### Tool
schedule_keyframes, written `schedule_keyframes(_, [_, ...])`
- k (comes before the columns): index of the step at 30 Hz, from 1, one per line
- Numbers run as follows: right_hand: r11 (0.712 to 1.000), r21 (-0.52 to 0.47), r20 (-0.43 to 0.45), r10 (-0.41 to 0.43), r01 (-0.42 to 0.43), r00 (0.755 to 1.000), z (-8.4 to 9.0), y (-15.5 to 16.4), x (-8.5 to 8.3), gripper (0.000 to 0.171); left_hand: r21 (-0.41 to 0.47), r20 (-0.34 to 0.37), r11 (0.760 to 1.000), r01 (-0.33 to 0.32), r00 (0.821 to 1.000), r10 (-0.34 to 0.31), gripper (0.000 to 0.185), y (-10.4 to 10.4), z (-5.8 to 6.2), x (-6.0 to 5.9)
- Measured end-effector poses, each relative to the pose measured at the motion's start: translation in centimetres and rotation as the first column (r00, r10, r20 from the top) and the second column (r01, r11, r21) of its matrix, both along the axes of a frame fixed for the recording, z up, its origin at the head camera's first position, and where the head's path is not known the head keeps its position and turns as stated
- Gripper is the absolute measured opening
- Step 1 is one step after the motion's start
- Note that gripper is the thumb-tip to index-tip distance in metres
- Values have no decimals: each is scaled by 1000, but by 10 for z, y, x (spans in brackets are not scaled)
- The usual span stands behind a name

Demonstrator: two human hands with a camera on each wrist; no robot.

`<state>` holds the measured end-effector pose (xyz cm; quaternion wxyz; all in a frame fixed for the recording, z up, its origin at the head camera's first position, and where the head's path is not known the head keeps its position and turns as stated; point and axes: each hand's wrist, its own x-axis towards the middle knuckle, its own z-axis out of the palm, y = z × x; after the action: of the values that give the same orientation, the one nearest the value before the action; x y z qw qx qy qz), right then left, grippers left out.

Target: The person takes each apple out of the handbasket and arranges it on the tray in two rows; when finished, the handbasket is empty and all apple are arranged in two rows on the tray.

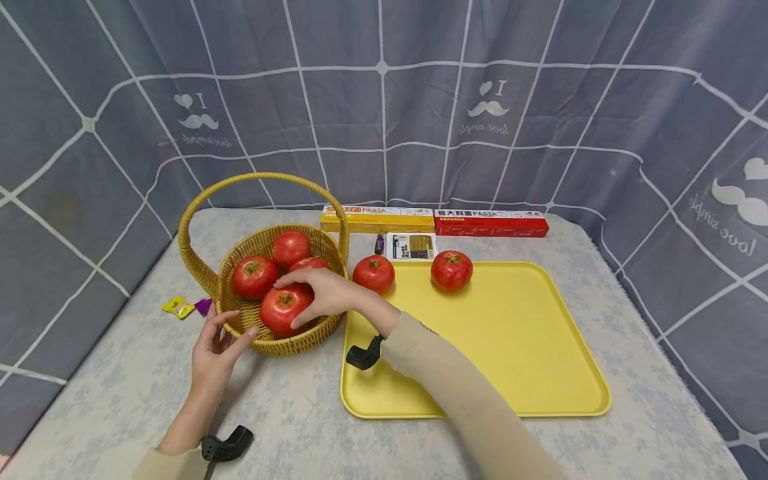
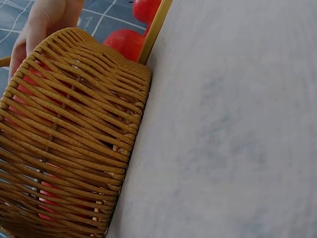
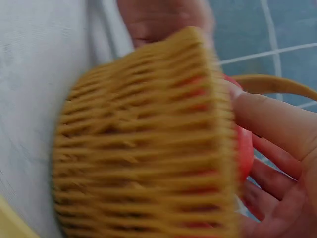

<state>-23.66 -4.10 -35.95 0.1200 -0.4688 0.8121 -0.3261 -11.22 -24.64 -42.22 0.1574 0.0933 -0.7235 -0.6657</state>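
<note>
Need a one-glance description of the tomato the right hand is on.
Find the wicker basket left of the yellow tray. Of its four tomatoes, it is the front tomato, nearest the person. Only this one has the right hand curled over it.

My woven wicker basket (image 1: 264,287) sits left of the flat plastic tray (image 1: 480,353) on the table (image 1: 300,427); four round tomatoes lie inside it, two (image 1: 451,270) on the tray's far edge, two long boxes (image 1: 435,222) behind.

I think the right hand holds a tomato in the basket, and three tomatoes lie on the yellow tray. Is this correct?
Not quite: the head view shows two tomatoes at the yellow tray, not three. The right hand does hold a tomato in the basket.
</note>
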Motion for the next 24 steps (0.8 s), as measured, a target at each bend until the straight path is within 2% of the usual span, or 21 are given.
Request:
schedule_keyframes(4, [985, -165, 44, -45, 52, 998, 17, 28, -2, 68, -2, -7, 1000, 3, 1000, -3, 44, -1, -1, -1])
schedule_keyframes(8, [943, -313, 137, -74, 114, 988, 39, 67, -3, 70, 3, -6, 1000, 2, 1000, -2, 44, -1, -2, -1])
schedule_keyframes(11, [914, -362, 189, -122, 185, 974, 55, 103, -4, 70, 14, -4, 1000, 1, 1000, -1, 44, -2, -2, 0])
schedule_keyframes(15, [876, -379, 223, -225, 297, 949, 70, 158, -6, 70, 3, 8, 1000, 0, 1000, 0, 44, -2, -1, 0])
schedule_keyframes(19, [838, -364, 220, -348, 408, 911, 73, 212, -8, 69, -13, 18, 1000, -9, 1000, 10, 44, -2, -1, 0])
schedule_keyframes(21, [816, -340, 218, -415, 468, 883, 69, 238, -10, 69, -16, 17, 1000, -11, 1000, 12, 44, -1, -1, 0])
schedule_keyframes(24, [778, -283, 199, -525, 561, 827, 56, 275, -13, 68, -12, 12, 1000, -11, 1000, 11, 44, 0, -1, -1])
